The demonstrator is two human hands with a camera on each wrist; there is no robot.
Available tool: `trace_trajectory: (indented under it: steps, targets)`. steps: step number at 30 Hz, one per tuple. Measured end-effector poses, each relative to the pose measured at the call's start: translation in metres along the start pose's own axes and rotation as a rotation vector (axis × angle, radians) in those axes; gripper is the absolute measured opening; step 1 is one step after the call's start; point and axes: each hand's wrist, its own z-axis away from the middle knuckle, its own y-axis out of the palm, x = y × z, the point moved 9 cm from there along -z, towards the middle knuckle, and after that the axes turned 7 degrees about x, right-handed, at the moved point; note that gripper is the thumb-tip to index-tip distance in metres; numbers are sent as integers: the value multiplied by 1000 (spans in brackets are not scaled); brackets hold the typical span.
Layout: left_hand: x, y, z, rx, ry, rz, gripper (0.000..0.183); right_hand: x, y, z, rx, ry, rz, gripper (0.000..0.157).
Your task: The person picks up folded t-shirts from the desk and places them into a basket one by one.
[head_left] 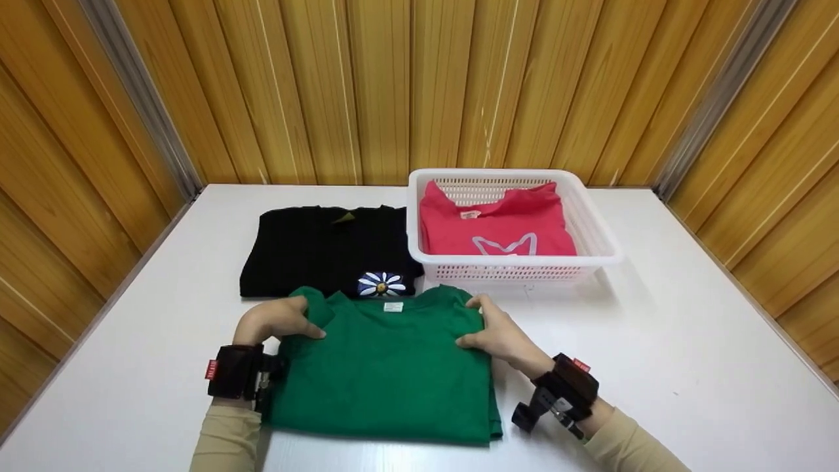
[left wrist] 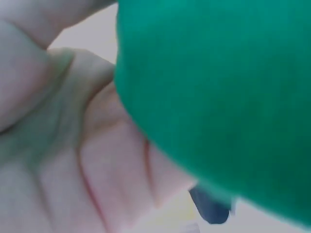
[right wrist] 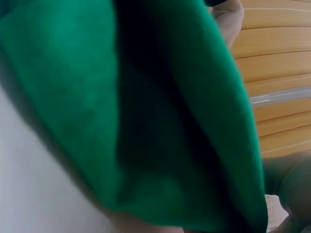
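Observation:
A folded green T-shirt (head_left: 387,380) with a white neck label lies in front of me on the white table. My left hand (head_left: 278,319) grips its upper left side, thumb on top and fingers beneath the edge. On the opposite side, my right hand (head_left: 501,333) pinches the cloth the same way. The left wrist view has the green fabric (left wrist: 218,97) across the palm, covering the fingertips. Folded layers of the shirt (right wrist: 63,97) fill most of the right wrist view, with a gap open between them and most of the hand hidden.
Behind the green shirt lies a folded black shirt (head_left: 301,252) with a daisy patch. Right of it stands a white plastic basket (head_left: 596,239) holding a folded pink shirt (head_left: 446,233). Wood-patterned panels (head_left: 380,92) wall the white table (head_left: 688,341) at the back and sides.

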Motion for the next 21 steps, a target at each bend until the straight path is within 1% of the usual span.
trace_trajectory:
  steps: [6, 8, 11, 13, 18, 21]
  targets:
    - [-17, 5, -5, -72, -33, 80, 43, 6, -24, 14, 9, -10, 66, 52]
    - [-22, 7, -6, -83, -32, 96, 39, 9, -32, 19, 12, -23, 97, 51]
    - [-33, 10, -6, -91, -10, 94, 36, 17, -42, 26, 15, -62, 136, 51]
    - [-40, 12, -5, -94, 5, 90, 37, 23, -49, 30, 15, -94, 169, 51]
    - [-62, 16, 0, -111, 55, 50, 57, 34, -66, 40, 17, -138, 230, 51]
    - [-73, 16, 4, -120, 94, 64, 60, 35, -76, 43, 27, -143, 215, 51]
